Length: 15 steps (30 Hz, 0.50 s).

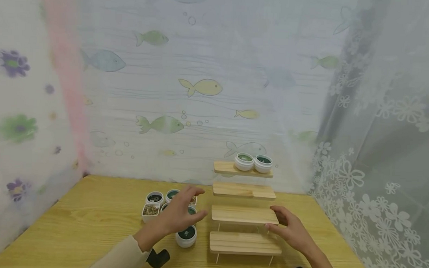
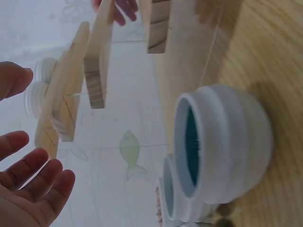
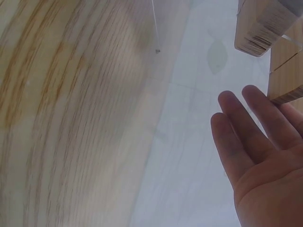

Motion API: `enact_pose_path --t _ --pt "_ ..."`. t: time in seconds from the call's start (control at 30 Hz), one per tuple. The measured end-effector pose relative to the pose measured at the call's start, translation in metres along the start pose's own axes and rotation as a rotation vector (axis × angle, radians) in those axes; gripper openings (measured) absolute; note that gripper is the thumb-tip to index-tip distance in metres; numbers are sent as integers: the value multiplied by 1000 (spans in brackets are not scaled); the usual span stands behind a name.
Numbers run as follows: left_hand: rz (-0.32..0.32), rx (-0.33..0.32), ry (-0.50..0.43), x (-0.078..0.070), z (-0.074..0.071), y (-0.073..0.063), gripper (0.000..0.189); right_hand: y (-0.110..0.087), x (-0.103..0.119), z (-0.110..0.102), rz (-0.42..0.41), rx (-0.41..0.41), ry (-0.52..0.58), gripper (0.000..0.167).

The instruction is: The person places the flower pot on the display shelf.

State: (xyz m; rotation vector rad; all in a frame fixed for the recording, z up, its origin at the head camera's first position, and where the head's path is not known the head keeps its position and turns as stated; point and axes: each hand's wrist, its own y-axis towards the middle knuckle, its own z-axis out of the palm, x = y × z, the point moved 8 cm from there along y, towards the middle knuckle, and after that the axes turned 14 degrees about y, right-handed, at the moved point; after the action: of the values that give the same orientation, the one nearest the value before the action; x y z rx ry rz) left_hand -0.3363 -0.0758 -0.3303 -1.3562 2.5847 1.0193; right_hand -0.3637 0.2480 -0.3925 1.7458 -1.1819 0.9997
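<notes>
In the head view a stepped wooden stand (image 1: 245, 215) has tiers on thin clear supports. Two white round pots, one with light green contents (image 1: 244, 162) and one with dark green contents (image 1: 263, 163), sit side by side on its top tier. My left hand (image 1: 178, 212) is held over a group of small pots, left of the stand, fingers spread and nothing in them. Below it stands a white pot (image 1: 186, 236) with dark green contents, also large in the left wrist view (image 2: 227, 146). My right hand (image 1: 292, 231) is at the right end of a lower tier, fingertips right by its edge; its fingers (image 3: 232, 142) look extended.
Around the left hand stand a square pot of tan bits (image 1: 150, 211), a dark-filled pot (image 1: 154, 198) and a green-filled pot (image 1: 172, 194). The wooden table (image 1: 91, 220) meets a fish-print curtain (image 1: 201, 110) behind, with lace (image 1: 378, 218) along the right.
</notes>
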Motion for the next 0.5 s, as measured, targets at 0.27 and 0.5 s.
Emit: enact_pose_path --t 0.27,0.5 --pt "-41 29 -91 12 5 -24 53 0 -1 0 0 5 -5 61" --pt "-37 7 -44 20 6 -36 51 0 0 1 -9 17 3 61"
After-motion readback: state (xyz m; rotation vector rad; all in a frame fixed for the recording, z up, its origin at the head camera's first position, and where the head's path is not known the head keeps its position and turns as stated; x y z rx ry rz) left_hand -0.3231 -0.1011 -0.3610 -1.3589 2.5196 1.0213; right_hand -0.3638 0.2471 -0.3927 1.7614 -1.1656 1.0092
